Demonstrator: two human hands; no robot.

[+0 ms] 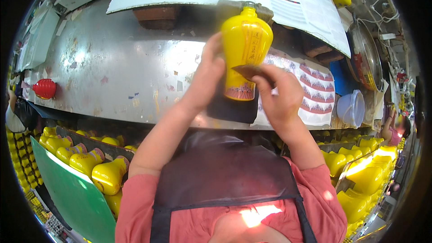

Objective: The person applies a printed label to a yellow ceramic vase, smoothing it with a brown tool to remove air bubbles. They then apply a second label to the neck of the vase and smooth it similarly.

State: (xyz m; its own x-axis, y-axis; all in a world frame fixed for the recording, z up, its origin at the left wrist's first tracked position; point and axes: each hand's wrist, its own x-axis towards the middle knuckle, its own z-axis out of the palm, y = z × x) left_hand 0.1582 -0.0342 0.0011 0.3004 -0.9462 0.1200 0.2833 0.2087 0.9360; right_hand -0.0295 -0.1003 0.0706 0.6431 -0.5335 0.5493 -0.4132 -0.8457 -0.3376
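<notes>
A glossy yellow bottle (230, 40) with a narrow neck lies on the metal table, its neck pointing away from me. A label strip runs down its front, and a patterned band circles its lower end. My left hand (212, 69) is closed around the bottle's left side, its fingers partly hidden behind it. In my right hand (283, 92) is a brown, flat scraper-like piece (249, 71), pinched between thumb and fingers. Its edge rests against the bottle's front, above the patterned band. A dark cloth or pad (231, 110) lies under the bottle's lower end.
A sheet of patterned decals (317, 92) lies right of the bottle, near a pale blue bucket (351, 108). A red squeeze bottle (45, 88) stands at the left. Several yellow bottles (108, 175) fill racks on both sides. Behind, boards rest on bricks (155, 16). Another person is at far right.
</notes>
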